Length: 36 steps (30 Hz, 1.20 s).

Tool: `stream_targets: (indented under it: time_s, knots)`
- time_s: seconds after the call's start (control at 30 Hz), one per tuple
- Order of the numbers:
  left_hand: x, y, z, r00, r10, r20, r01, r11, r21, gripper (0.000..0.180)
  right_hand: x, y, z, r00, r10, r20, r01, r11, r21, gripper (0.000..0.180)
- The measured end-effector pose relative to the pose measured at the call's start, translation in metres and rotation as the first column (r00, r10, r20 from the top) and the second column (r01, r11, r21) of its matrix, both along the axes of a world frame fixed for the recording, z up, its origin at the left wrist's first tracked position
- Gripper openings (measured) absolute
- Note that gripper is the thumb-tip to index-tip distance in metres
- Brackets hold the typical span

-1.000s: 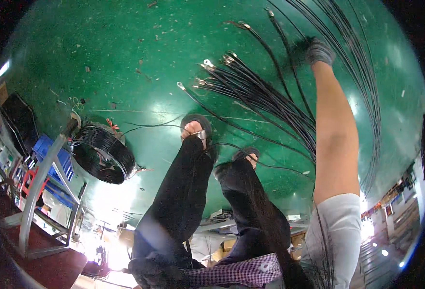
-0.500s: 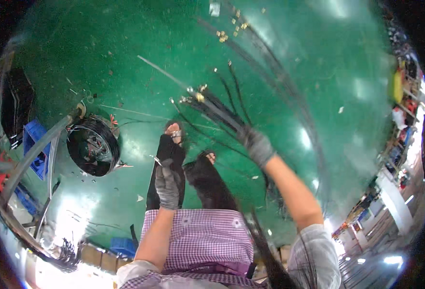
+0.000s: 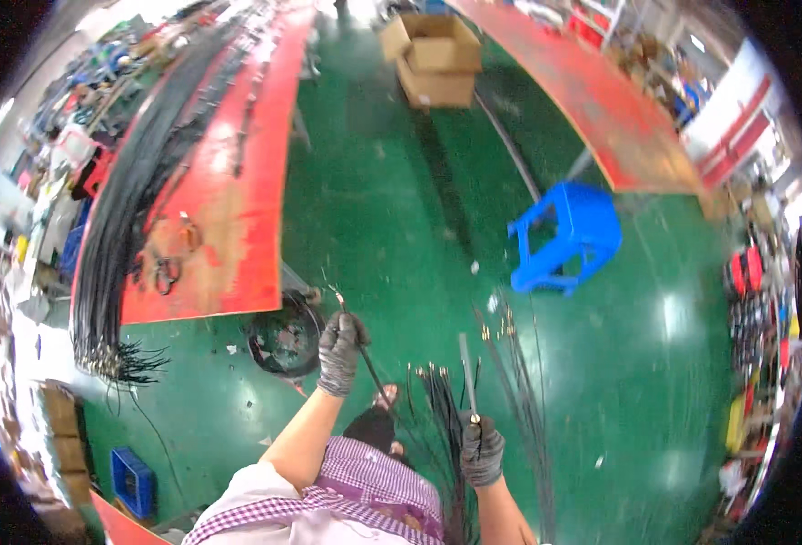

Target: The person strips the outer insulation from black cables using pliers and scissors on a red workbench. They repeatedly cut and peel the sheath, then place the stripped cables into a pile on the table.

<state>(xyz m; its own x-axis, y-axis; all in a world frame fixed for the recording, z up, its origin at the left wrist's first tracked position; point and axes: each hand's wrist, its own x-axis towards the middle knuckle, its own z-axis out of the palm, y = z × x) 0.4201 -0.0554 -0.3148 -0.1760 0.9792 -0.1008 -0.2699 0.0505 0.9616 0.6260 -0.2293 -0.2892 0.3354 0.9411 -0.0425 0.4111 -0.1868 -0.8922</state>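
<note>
My left hand [image 3: 338, 352], in a grey glove, is closed around a black cable [image 3: 372, 374] near its end. Thin bare wires and a small reddish part [image 3: 338, 296] stick up past the fingers. The cable runs down towards my lap. Lower right, my gloved right hand [image 3: 482, 454] is closed round the base of a long flat grey blade [image 3: 468, 368], which points away from me. A brass-coloured spot shows at the blade's base; the fingers hide its handle. Beside this hand lies a bundle of black cables [image 3: 439, 391] with metal-tipped ends.
More cables [image 3: 519, 363] lie on the green floor to the right. A red table [image 3: 237, 209] bears a long cable bundle [image 3: 133, 200] and scissors [image 3: 167, 272]. A black coil [image 3: 283, 341] sits under its corner. Farther off stand a blue stool [image 3: 575, 227], cardboard box [image 3: 437, 86] and second red table [image 3: 592, 118].
The view has swung up from the floor to the tables and stool. My left hand has moved forward, with a cable end now plain in it. My right hand has moved away from the bundle's middle.
</note>
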Motion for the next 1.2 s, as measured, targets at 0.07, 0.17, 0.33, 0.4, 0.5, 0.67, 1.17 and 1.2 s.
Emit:
stream_targets:
  time_s: [0.07,0.17,0.33,0.4,0.5,0.67,1.17,1.2]
  knots:
    - [-0.023,-0.008,0.051,0.994,-0.012,0.104,0.02,0.997,-0.078,0.021,-0.014,0.01,0.039,0.992,-0.069,0.104,0.039,0.962,0.27,0.017]
    - [-0.048,-0.026,0.115,0.995,0.067,0.07,-0.074,0.991,0.108,0.02,-0.02,0.025,0.099,0.97,-0.077,0.232,-0.042,0.883,0.467,0.017]
    - [-0.117,-0.029,0.205,0.955,0.29,0.07,-0.298,0.921,0.25,0.017,-0.073,0.05,0.166,0.956,0.228,0.184,-0.291,0.813,0.505,0.015]
    - [-0.156,-0.018,0.242,0.899,0.349,0.263,-0.425,0.839,0.34,0.017,-0.102,0.046,0.185,0.941,0.257,0.218,-0.33,0.833,0.444,0.012]
    - [-0.217,0.004,0.291,0.838,0.429,0.338,-0.546,0.662,0.513,0.019,-0.151,0.043,0.204,0.911,0.279,0.303,-0.399,0.78,0.482,0.01]
    - [-0.349,0.036,0.353,0.749,0.544,0.378,-0.661,0.567,0.492,0.02,-0.235,0.073,0.22,0.928,0.242,0.285,-0.373,0.613,0.697,0.01]
    - [-0.437,0.056,0.298,0.982,-0.153,0.114,0.064,0.827,0.558,0.021,-0.461,0.153,0.248,0.868,0.243,0.433,-0.472,0.671,0.571,0.008]
    - [-0.435,0.057,0.297,0.983,-0.153,0.098,0.071,0.822,0.566,0.022,-0.46,0.15,0.247,0.869,0.238,0.434,-0.468,0.68,0.565,0.008]
